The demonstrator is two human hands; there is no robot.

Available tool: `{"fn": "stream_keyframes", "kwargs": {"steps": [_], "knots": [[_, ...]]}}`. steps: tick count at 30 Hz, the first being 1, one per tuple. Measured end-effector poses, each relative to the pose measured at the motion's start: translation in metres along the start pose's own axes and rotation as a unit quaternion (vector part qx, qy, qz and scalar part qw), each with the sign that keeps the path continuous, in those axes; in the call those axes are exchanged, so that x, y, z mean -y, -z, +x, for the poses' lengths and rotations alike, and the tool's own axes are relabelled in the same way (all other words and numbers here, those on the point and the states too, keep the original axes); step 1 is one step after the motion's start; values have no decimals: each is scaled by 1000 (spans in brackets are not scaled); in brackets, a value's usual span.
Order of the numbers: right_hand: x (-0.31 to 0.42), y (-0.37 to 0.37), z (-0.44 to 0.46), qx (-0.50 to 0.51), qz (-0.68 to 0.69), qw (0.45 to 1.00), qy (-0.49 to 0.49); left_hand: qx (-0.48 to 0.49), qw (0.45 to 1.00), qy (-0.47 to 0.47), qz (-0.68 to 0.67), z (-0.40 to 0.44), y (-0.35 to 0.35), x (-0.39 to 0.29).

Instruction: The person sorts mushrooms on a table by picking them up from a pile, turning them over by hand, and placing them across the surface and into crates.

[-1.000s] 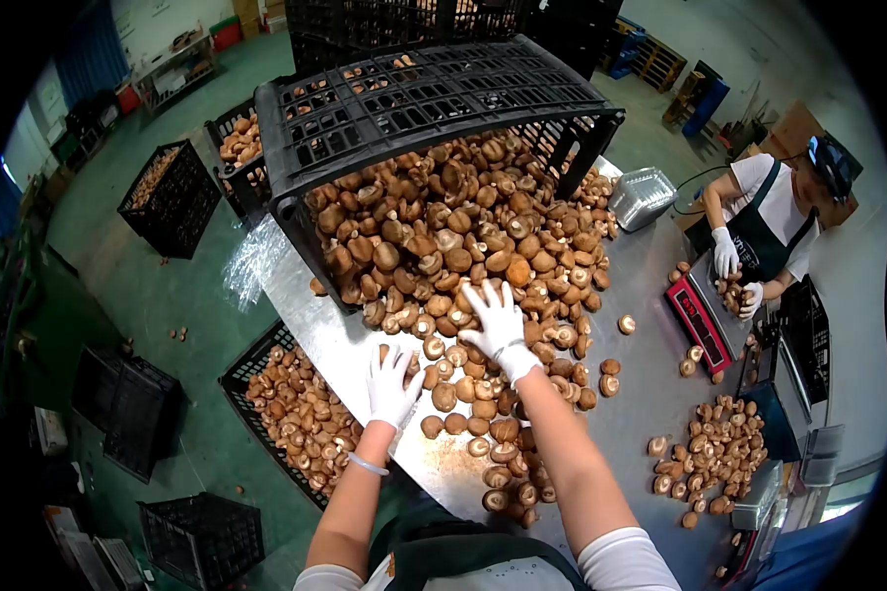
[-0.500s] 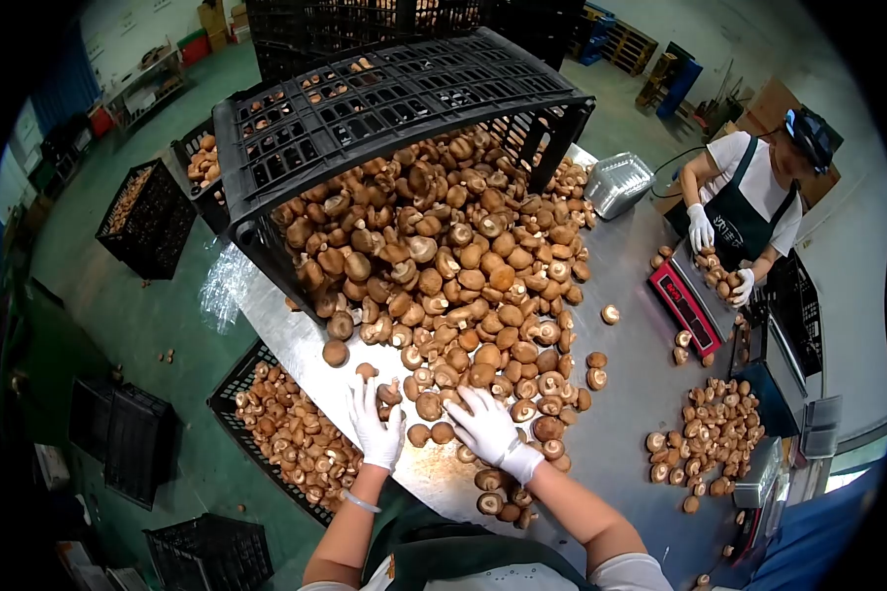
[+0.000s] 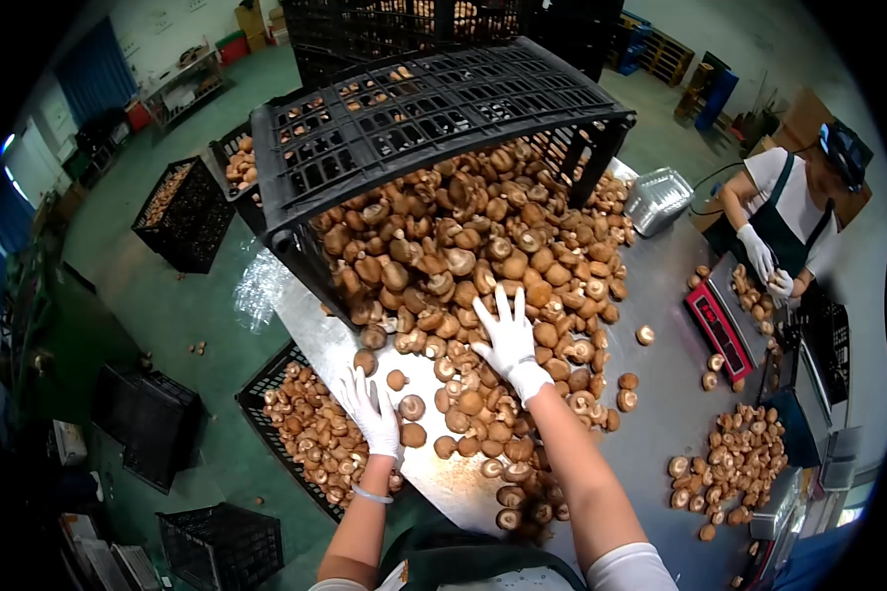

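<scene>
My right hand (image 3: 510, 342), in a white glove, lies on the front of a large heap of brown mushrooms (image 3: 463, 231), its fingers spread. My left hand (image 3: 373, 416), gloved the same way, is at the table's left edge with its fingers stretched out. Just right of it, a few loose mushrooms (image 3: 412, 407) rest on the metal table. Below the left hand stands a black crate (image 3: 256, 399) holding many mushrooms. A smaller cluster of mushrooms (image 3: 514, 471) lies near the table's front, below my right hand.
A tipped black crate (image 3: 443, 94) arches over the heap. Clear plastic trays (image 3: 658, 200) stand behind it. At right, a co-worker in white gloves handles mushrooms on a red scale (image 3: 716, 330). Another mushroom pile (image 3: 731, 458) lies nearer. More black crates (image 3: 179, 219) stand on the green floor.
My right hand has moved forward onto the heap, fingers spreading wider. My left hand has shifted toward the crate at the table's edge. The whole view has shifted slightly.
</scene>
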State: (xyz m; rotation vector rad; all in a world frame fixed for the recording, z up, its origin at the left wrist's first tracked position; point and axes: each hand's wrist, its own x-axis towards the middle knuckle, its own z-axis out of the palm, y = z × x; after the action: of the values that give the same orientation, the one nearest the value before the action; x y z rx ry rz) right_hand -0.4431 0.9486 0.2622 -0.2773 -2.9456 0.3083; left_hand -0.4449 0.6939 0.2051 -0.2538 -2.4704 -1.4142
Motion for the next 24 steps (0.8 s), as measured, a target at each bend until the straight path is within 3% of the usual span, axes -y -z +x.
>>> {"fn": "stream_keyframes", "kwargs": {"steps": [2,5,9,10,11,13,17,19,22,23,24], "knots": [[-4,-18,-12,11,-40,999,17,-6,997,-29,73,19,3,-3],[-12,-20,-24,31,35,999,21,49,992,-89,74,58,-6,-31],[-13,-18,-35,-2,73,997,36,4,983,-164,77,126,-31,-58],[-12,-19,-38,-14,86,995,38,-13,978,-161,133,143,-35,-63],[-12,-20,-40,-26,100,994,41,-14,966,-157,204,157,-43,-57],[-11,-19,-42,-31,117,992,36,96,905,-140,389,181,-47,-58],[-14,-20,-41,-36,131,990,35,234,815,-121,515,190,-48,-51],[-13,-20,-42,-34,139,989,27,145,785,-227,557,197,-68,4],[-11,-19,-40,-39,134,990,25,119,786,-317,517,202,-59,10],[-11,-18,-39,-41,135,990,22,135,819,-326,452,199,-53,5],[-11,-18,-39,-43,137,989,25,170,845,-278,424,189,-43,-14]]}}
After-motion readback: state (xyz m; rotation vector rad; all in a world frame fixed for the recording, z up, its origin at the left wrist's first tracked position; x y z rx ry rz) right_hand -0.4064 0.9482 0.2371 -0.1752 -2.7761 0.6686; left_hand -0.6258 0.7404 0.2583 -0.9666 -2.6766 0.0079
